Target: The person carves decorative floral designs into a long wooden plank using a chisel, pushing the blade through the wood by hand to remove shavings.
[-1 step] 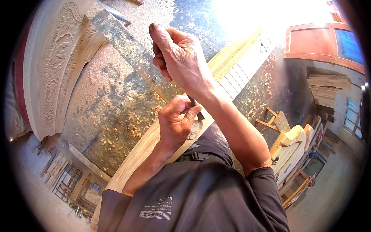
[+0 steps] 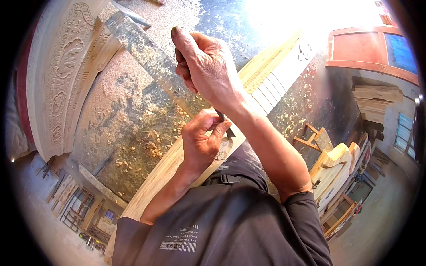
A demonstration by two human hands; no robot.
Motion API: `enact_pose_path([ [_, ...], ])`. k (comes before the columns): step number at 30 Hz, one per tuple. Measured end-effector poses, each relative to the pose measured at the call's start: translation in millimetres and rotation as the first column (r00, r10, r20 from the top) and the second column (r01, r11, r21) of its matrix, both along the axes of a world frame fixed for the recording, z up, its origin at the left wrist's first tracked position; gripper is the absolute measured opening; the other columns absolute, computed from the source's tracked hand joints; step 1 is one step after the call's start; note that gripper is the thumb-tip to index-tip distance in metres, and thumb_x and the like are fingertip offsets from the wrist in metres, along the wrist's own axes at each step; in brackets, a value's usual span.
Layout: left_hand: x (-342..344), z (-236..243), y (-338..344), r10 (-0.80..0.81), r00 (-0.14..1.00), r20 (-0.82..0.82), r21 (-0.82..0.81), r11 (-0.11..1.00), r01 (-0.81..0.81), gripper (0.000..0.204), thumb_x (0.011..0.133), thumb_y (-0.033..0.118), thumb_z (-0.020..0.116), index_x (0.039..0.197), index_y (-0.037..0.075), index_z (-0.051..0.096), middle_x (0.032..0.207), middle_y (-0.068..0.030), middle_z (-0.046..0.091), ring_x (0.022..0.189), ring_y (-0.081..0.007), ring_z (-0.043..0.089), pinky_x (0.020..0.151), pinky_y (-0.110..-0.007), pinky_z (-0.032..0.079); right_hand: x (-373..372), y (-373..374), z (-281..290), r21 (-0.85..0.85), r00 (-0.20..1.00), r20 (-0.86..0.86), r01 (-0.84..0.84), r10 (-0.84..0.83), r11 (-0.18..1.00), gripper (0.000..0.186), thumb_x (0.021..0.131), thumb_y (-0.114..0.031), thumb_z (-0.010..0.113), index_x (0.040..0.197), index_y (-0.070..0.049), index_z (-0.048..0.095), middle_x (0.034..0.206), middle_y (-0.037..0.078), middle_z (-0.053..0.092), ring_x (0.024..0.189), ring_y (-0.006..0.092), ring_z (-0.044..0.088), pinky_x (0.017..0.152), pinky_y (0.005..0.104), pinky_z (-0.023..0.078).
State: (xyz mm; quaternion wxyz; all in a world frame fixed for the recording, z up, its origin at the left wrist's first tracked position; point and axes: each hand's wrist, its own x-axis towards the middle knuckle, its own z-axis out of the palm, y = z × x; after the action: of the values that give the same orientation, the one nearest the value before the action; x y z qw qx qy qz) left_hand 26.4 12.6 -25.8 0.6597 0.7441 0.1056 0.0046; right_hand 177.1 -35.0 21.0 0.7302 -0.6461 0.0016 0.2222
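My left hand (image 2: pixel 199 139) is closed, pinching a dark metal chisel (image 2: pixel 229 132) by its shaft between thumb and fingers. The chisel's flared end points down at a carved patch (image 2: pixel 224 148) on a long pale wooden beam (image 2: pixel 153 188), which runs diagonally past my waist. Up the shaft, the tool disappears behind my right wrist. Above and beyond the left hand, my right hand (image 2: pixel 208 62) is raised in a fist with its thumb stretched along the top. Whatever its curled fingers hold is hidden.
Parallel cuts cross the beam's far part (image 2: pixel 270 91). A large carved panel (image 2: pixel 60 84) stands at left. Wood shavings (image 2: pixel 146 142) cover the floor. Right of me are a small wooden stool (image 2: pixel 315 137) and curved wooden pieces (image 2: pixel 333 162); a red frame (image 2: pixel 355 46) stands at far right.
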Motion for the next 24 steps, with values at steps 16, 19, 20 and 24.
enact_pose_path([
  [16,0,-2,1,-0.01,0.999,-0.048,0.079,0.997,0.014,0.01,0.093,0.004,0.077,0.093,-0.002,0.069,0.084,-0.0126,0.068,0.071,-0.0256,0.071,0.065,-0.036,0.053,3,15,-17,-0.108,0.997,-0.071,-0.035,0.027,0.994,0.055,0.106,-0.05,0.062,0.082,-0.001,0.071,0.063,0.003,0.064,0.06,0.0111,0.061,0.059,0.0342,0.05],
  [19,1,0,2,-0.002,0.998,-0.069,0.076,0.997,0.008,0.009,0.093,0.003,0.077,0.093,-0.002,0.07,0.085,-0.0125,0.069,0.073,-0.0248,0.072,0.067,-0.036,0.054,4,19,-24,-0.135,0.996,-0.052,-0.077,0.07,0.988,0.057,0.106,-0.049,0.062,0.079,0.0,0.071,0.062,0.005,0.064,0.061,0.0126,0.061,0.06,0.0357,0.051],
  [20,1,0,3,0.001,0.997,-0.08,0.069,0.998,0.005,0.009,0.093,0.003,0.077,0.093,-0.003,0.071,0.086,-0.0126,0.07,0.074,-0.0245,0.073,0.067,-0.036,0.054,4,22,-25,-0.147,0.995,-0.057,-0.085,0.077,0.986,0.057,0.106,-0.049,0.062,0.079,0.0,0.071,0.062,0.005,0.064,0.06,0.0128,0.061,0.06,0.0361,0.051],
  [24,-2,3,6,0.011,0.992,-0.124,0.019,1.0,-0.009,0.009,0.093,0.004,0.077,0.094,-0.004,0.072,0.09,-0.0133,0.073,0.078,-0.0236,0.075,0.069,-0.035,0.056,-1,30,-28,-0.131,0.993,-0.051,-0.116,0.11,0.985,0.053,0.106,-0.053,0.064,0.079,-0.008,0.062,0.062,0.0,0.06,0.05,0.0059,0.052,0.045,0.0246,0.041],
])
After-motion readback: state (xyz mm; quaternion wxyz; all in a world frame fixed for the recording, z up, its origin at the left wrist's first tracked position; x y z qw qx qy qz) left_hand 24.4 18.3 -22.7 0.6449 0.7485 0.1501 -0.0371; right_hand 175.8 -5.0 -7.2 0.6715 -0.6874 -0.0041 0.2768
